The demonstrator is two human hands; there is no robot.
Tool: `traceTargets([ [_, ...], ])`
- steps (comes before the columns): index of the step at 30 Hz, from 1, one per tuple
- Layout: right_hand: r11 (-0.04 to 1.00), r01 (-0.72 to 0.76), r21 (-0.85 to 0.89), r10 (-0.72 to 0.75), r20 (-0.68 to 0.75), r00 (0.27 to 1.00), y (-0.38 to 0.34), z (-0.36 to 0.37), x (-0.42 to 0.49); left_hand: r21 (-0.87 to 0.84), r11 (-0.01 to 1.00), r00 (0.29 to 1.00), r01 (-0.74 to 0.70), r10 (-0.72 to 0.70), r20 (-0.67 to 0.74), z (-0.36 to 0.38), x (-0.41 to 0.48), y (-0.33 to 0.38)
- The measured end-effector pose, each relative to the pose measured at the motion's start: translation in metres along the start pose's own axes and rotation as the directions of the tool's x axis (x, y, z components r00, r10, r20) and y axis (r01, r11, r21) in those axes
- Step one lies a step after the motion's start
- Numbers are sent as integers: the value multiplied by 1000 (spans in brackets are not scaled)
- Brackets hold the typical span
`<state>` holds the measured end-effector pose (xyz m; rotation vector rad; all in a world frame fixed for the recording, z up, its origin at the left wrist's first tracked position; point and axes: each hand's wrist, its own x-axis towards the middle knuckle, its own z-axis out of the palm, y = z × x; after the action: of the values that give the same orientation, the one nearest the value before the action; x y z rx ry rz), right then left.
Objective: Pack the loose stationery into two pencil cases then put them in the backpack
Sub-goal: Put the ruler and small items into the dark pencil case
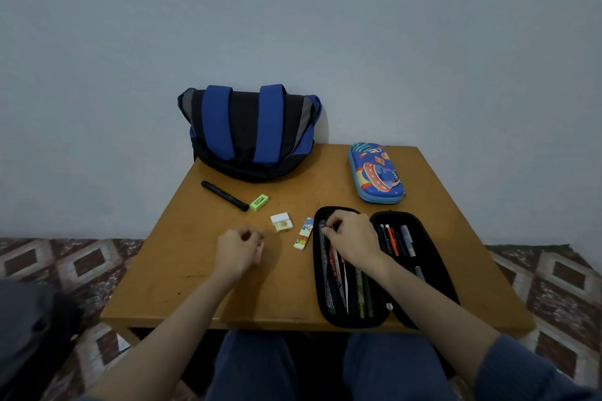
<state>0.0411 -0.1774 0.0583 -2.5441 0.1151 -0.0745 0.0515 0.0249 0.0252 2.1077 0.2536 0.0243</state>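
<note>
The left grip (239, 251) is clenching round a small pink eraser (259, 253) over the tabletop (182, 286). The right grip (351, 238) is curling inside the open black pencil case (435, 265), at its mesh pocket (324, 257); can't tell whether it's pinching anything. A green eraser (259, 202), white eraser (281, 222), printed eraser (303, 233) and black marker (224, 196) are lying loose. The blue pencil case (378, 172) is sitting closed near the backpack (250, 133).

Your black pencil case (435, 273) lies open flat, pens (395, 239) in both halves; the blue rocket-print case (378, 172) lies closed behind it. The backpack (247, 133) stands at the far edge. A black marker (224, 196), green eraser (259, 202), white eraser (281, 222) and cartoon eraser (303, 233) lie loose; your left hand (236, 254) grips a pink eraser (259, 252).
</note>
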Motion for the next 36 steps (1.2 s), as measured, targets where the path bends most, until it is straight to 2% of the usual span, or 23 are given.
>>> traceTargets([
  [2,990,91,-110,-81,93,992,-1,-1,-4,45,999,998,-4,7,-64,-9,5,-7],
  [4,959,123,-254,-78,177,981,1,1,-3,76,997,993,-11,20,-118,-18,10,-16],
  [6,936,124,-329,-62,193,979,2,4,-2,130,991,986,-16,38,-163,-29,14,-26],
  [9,933,133,-334,-76,178,981,-3,9,4,317,948,975,-39,106,-197,-47,25,-48],
  [12,948,153,-281,-117,139,983,-18,15,14,539,841,991,-37,100,-87,-60,28,-68],
  [14,954,172,-247,-145,121,982,-31,23,22,590,805,992,-72,119,-41,-61,25,-79],
  [17,958,222,-182,-205,107,973,-55,38,33,577,809,982,-111,178,-61,-58,21,-86],
  [24,955,278,-108,-266,108,958,-98,79,64,546,832,979,-102,182,-95,-59,21,-85],
  [30,948,283,-145,-272,93,958,-116,106,88,545,833,977,-93,181,-111,-58,24,-86],
  [36,939,240,-246,-204,165,965,-124,118,100,533,841,976,-95,183,-115,-57,25,-87],
])
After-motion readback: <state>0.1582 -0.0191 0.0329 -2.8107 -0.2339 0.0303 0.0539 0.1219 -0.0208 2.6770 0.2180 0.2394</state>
